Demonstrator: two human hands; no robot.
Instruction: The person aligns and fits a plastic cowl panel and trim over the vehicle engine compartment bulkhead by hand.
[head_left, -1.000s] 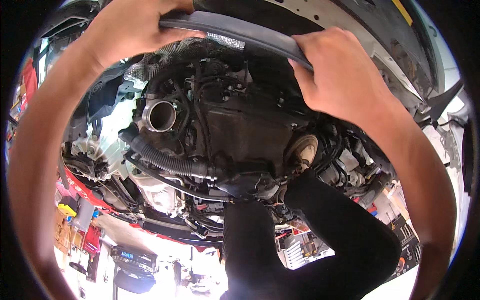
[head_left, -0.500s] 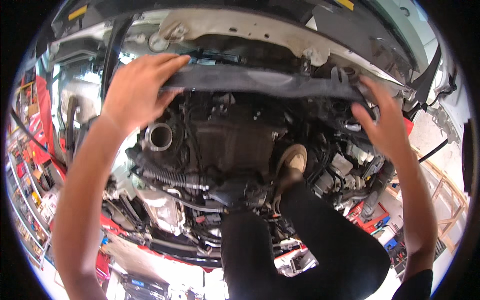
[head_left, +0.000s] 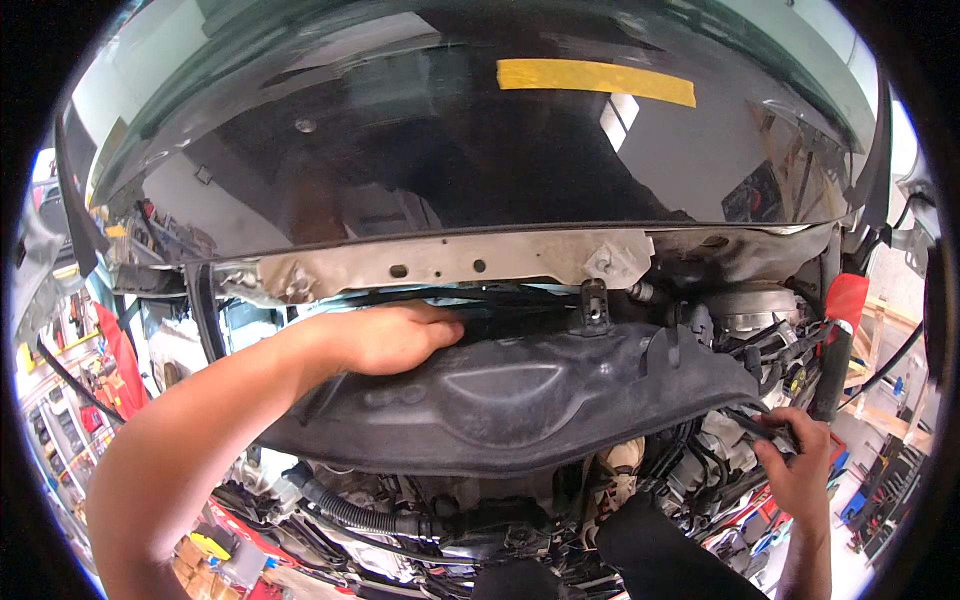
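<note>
A long black moulded plastic panel (head_left: 515, 400), like an engine-bay cowl panel, lies crosswise in front of me over the open engine bay. My left hand (head_left: 400, 338) is closed over its far edge, left of the middle, with the fingertips hidden behind the edge. At the panel's right end, my right hand (head_left: 797, 455) pinches a dark strip-like end (head_left: 750, 422); whether this is part of the panel I cannot tell. A black bracket (head_left: 595, 310) stands at the panel's far edge, just below a pale metal crossmember (head_left: 440, 262).
Beyond the crossmember rises a dark glossy car surface (head_left: 400, 150) bearing yellow tape (head_left: 600, 80). A ribbed hose (head_left: 350, 508) and engine parts lie nearer me. My leg (head_left: 670, 545) reaches down into the bay. A red-and-black object (head_left: 846, 300) stands at right; shelves (head_left: 60, 400) at left.
The panel has come down into fuller view, its broad face now showing. My left hand has shifted right along its far edge; my right hand is lower, at its right end. My view has tilted up.
</note>
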